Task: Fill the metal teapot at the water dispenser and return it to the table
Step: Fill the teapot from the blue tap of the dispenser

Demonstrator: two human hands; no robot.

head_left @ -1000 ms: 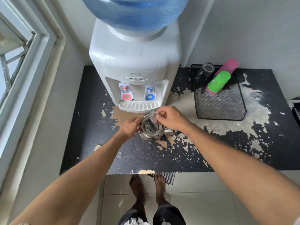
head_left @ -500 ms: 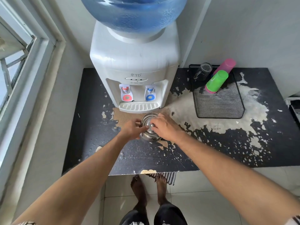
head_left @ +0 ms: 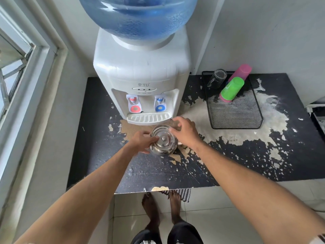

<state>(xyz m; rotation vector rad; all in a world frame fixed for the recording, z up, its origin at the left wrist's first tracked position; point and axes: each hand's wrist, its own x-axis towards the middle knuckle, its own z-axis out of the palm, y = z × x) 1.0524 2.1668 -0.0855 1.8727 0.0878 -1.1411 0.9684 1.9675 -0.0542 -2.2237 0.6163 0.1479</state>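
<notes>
The metal teapot (head_left: pixel 164 140) stands on the black table (head_left: pixel 175 169) just in front of the drip tray of the white water dispenser (head_left: pixel 142 71). Its lid with a small knob sits on top. My left hand (head_left: pixel 141 141) grips the teapot's left side, fingers curled against its body. My right hand (head_left: pixel 184 130) is at the teapot's right rim with fingers relaxed and spread, holding nothing. The teapot's handle side is hidden under that hand.
A black mesh tray (head_left: pixel 235 118) lies at the right with a green cup (head_left: pixel 232 88), a pink cup (head_left: pixel 241 72) and a clear glass (head_left: pixel 217 77) on it. The dispenser has a red tap (head_left: pixel 135 108) and a blue tap (head_left: pixel 160 107). A window frame runs along the left.
The lid, held over the open teapot a second ago, now sits on it. My right hand has let go of the knob and drawn off to the right.
</notes>
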